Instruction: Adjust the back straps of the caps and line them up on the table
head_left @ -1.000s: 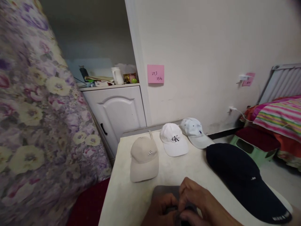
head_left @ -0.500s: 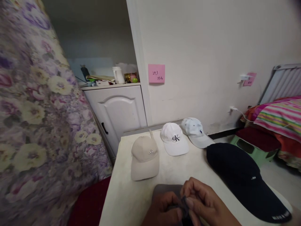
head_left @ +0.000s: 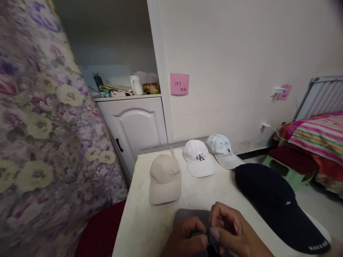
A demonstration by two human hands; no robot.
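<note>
Cream-coloured cloth covers the table [head_left: 139,217], which stands close to a plain off-white wall [head_left: 230,60]. At the near edge, low in view, a grey fabric cap [head_left: 191,213] with a rounded brim lies mostly hidden behind the person's hands. The left hand [head_left: 184,239] is curled, thumb and fingers gripping a dark part of it; the right hand [head_left: 234,228] pinches the same part from the other side, fingertips close together.

Farther back on the cloth sit a beige cap [head_left: 163,178] with a small metallic emblem, a white cap [head_left: 197,157] with black letters and a pale blue cap [head_left: 221,151]. A large navy cap [head_left: 268,196] with a long bill lies on the right.

Floral purple-and-cream curtain [head_left: 66,142] fabric fills the left side, near a dark red surface [head_left: 102,228]. Behind is a white cabinet [head_left: 139,128] with a black handle, a white pitcher [head_left: 136,85] on top. A pink paper note [head_left: 179,84] is stuck to the wall. Beyond the table's right side are a green stool [head_left: 291,171] with a dark red top and a bed [head_left: 318,132] under a striped cover.
</note>
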